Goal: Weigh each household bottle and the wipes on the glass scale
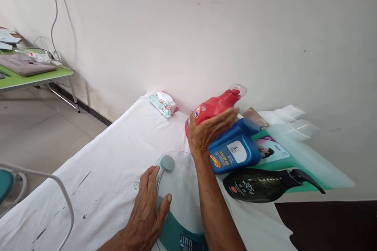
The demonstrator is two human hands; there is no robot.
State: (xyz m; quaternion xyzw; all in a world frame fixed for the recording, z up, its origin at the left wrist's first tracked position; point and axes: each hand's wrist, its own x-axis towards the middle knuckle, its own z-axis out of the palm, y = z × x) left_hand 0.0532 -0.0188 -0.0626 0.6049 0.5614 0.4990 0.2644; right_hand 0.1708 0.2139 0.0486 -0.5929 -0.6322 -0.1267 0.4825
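A round glass scale (182,200) with a teal lower part and a digital display lies on the white cloth. My left hand (147,204) is at its left edge, palm down, with the thumb spread over the glass. My right hand (210,129) reaches across the scale with its fingers stretched out and holds nothing. Behind that hand stands a red detergent bottle (216,104) with a clear cap, partly hidden by it. A blue bottle (250,147) is just to the right; whether my fingers touch either bottle I cannot tell.
Beside the blue bottle are a black pump bottle (259,186) and a large green-labelled jug (312,160). A pack of wet wipes (164,103) lies near the wall. A green table (63,73) is at far left, and a pale cable (66,192) loops over the cloth.
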